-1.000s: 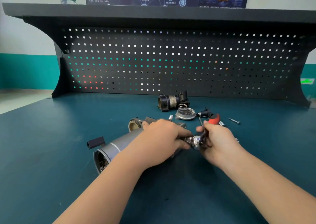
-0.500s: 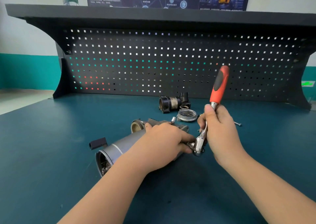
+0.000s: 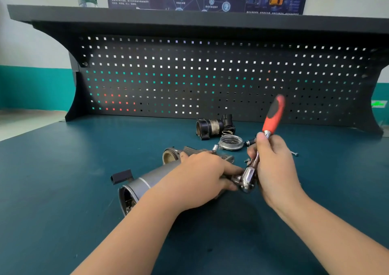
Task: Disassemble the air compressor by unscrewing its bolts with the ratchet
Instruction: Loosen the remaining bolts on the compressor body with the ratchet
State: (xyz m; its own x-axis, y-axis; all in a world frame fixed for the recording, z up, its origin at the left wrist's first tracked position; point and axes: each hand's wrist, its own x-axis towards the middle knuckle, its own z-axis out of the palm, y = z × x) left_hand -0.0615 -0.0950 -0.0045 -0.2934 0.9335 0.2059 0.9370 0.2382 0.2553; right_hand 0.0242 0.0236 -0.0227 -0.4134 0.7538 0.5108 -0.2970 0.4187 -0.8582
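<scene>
The left hand [image 3: 202,176] clamps the air compressor [image 3: 147,182] flat on the bench [image 3: 52,180]; the right hand [image 3: 273,165] grasps the ratchet [image 3: 252,169] low on its shank. A second ago its red handle [image 3: 273,115] lay low; now it stands upright (a loosening stroke, probably). Containers: the detached round cover [image 3: 230,142] holds something, too small to tell.

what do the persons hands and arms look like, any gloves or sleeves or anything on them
Both are bare. The left hand and right hand wear no gloves, and no ring shows on the fingers in view. Both forearms are uncovered right to the bottom edge of the picture: no sleeve, cuff, watch or wristband appears.
</scene>
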